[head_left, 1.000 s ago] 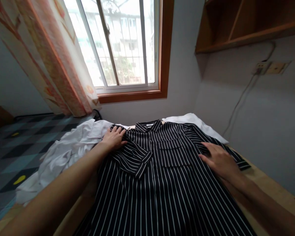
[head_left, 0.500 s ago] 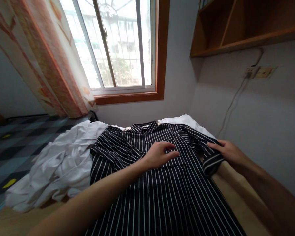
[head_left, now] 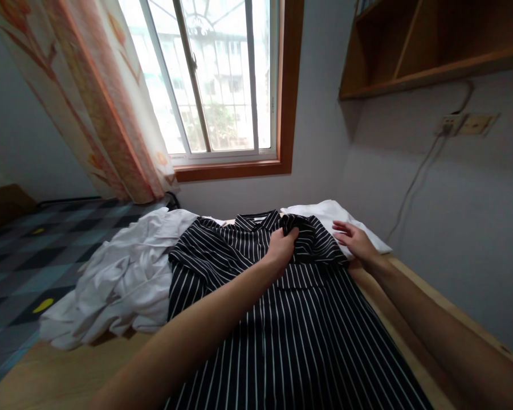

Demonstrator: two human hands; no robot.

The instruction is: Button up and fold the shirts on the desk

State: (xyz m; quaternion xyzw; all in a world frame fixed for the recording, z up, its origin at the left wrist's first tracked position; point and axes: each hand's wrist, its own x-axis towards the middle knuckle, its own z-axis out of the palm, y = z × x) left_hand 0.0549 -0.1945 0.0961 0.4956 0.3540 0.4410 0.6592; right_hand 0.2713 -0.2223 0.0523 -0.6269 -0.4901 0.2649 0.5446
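Lying beneath left hand (head_left: 281, 246): striped shirt (head_left: 293, 310)

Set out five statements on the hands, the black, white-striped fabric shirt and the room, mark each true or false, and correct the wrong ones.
1. The bare left hand holds a bunched part of the black, white-striped fabric shirt. True.
2. The bare right hand is clenched. False: it is open.
3. Crumpled white cloth lies left of the shirt. True.
4. The shirt's striped collar is nearest the person. False: it lies at the far end.
5. A brown shelf is at upper right. True.
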